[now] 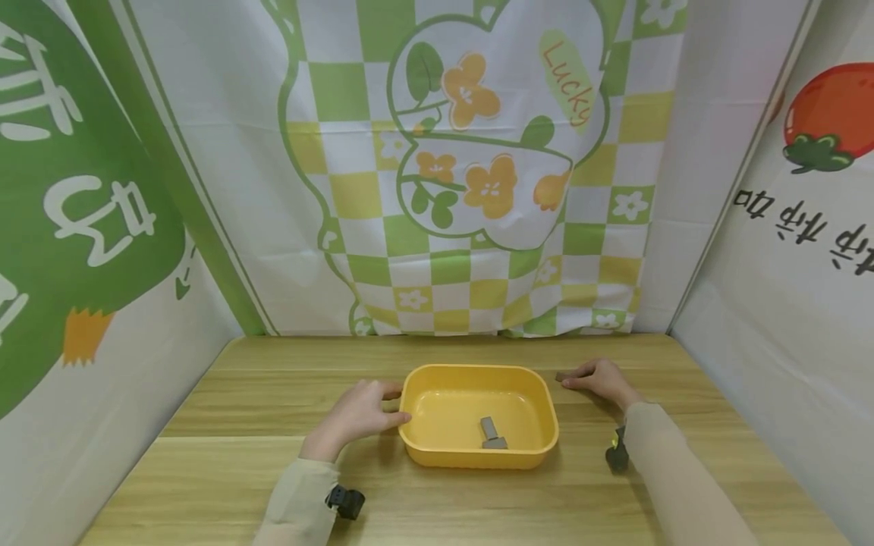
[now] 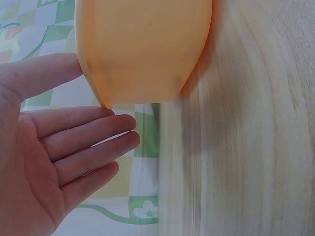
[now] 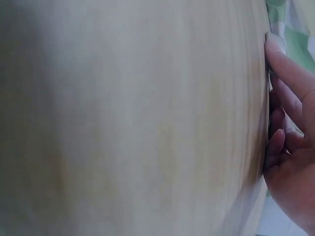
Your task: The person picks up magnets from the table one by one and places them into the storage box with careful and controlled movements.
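A yellow plastic basin (image 1: 478, 459) sits on the wooden table. Two small grey-brown blocks (image 1: 488, 429) lie inside it, one leaning against or touching the other. At the basin's left end, my left hand (image 1: 358, 413) touches the rim with thumb and forefinger; its fingers (image 2: 93, 137) look straight in the left wrist view. To the right of the basin, my right hand (image 1: 601, 381) pinches a small grey-brown block (image 1: 561, 376) at the table surface. Only a thin dark edge of that block shows in the right wrist view, beside the thumb of the right hand (image 3: 295, 128).
The wooden table (image 1: 273, 485) ends at a checked green-and-white curtain (image 1: 423, 265) behind the basin. Printed cloth walls (image 1: 785, 318) stand on both sides. A small black device (image 1: 345, 502) is strapped to each wrist.
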Tool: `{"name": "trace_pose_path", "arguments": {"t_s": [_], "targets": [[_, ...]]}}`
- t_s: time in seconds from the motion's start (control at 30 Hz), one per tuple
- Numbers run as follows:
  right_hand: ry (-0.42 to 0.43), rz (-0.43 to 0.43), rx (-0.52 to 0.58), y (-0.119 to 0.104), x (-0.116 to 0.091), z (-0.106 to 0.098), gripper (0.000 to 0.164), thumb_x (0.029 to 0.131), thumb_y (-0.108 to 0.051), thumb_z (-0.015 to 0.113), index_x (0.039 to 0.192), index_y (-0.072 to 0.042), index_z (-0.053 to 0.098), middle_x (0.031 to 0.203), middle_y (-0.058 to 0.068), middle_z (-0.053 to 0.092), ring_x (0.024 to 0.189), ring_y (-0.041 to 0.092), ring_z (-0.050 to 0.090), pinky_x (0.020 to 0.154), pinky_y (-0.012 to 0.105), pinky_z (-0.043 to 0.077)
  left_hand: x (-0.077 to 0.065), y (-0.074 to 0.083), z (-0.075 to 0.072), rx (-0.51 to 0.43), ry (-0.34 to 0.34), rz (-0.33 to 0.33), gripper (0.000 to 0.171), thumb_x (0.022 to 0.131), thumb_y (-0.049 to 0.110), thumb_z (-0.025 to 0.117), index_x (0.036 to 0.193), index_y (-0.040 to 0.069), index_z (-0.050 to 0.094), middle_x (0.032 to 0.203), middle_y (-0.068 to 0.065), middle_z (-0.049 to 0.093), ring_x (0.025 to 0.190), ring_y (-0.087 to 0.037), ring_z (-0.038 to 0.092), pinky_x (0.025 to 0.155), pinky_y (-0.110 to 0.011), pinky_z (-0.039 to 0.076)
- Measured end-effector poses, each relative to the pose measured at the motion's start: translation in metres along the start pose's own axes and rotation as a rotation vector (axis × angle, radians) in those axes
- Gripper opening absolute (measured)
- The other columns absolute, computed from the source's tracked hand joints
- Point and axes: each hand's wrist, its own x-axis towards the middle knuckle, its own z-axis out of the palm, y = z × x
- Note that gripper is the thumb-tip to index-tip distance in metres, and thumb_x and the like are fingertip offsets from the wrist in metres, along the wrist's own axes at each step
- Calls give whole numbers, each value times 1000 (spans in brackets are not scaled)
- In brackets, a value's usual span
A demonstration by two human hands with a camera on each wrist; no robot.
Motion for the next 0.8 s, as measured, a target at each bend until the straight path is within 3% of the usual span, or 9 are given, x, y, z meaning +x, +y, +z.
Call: {"name": "trace_pose_path", "arguments": {"t_s": [0.43,0.8], "targets": [[-32,-46,-2,1,-3,-6,37,84,-36,71,104,-5,73,120,20,64,113,41,55,97,53,43,0,-2,0,-12,-1,8,46,83,31,72,122,7,64,121,-13,65,112,-34,61,94,-51,49],[17,-36,-8,5,-7,-5,36,81,-38,73,98,-6,75,112,18,67,107,37,59,94,50,46,0,-2,1,-9,-4,13,46,83,30,73,122,7,64,121,-14,65,111,-34,62,92,-50,50]]}}
